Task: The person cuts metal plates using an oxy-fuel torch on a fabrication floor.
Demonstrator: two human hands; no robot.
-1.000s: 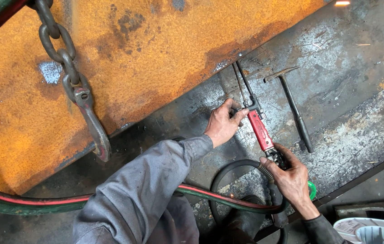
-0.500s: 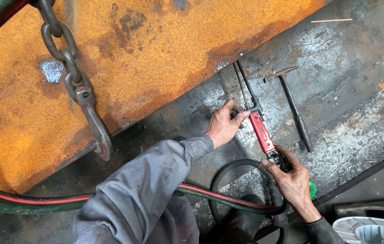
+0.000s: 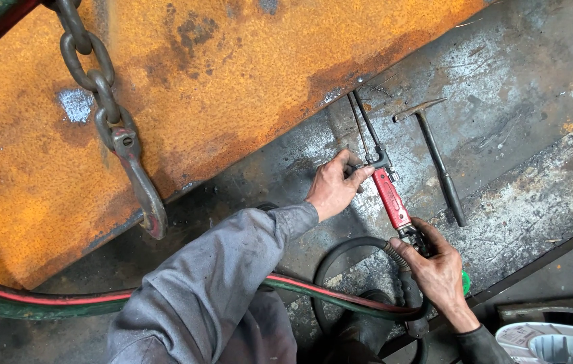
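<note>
The cutting torch (image 3: pixel 389 192) lay slanted across the grey steel plate (image 3: pixel 502 87), its thin tubes reaching up to the lower edge of the big rusty plate (image 3: pixel 232 74). The left hand (image 3: pixel 334 185) was closed around the front of the torch, fingers curled just where the red handle met the tubes. The right hand (image 3: pixel 438 273) gripped the rear end of the handle, where the hoses joined it. A black hose (image 3: pixel 340 259) looped beneath the torch, and a red and green hose pair (image 3: pixel 64 296) ran along the bottom left past the grey sleeve (image 3: pixel 212 296). A hammer (image 3: pixel 438 158) lay on the steel plate just right of the torch, not touching it. A heavy chain with a hook (image 3: pixel 118 141) hung over the rusty plate at the left.
</note>
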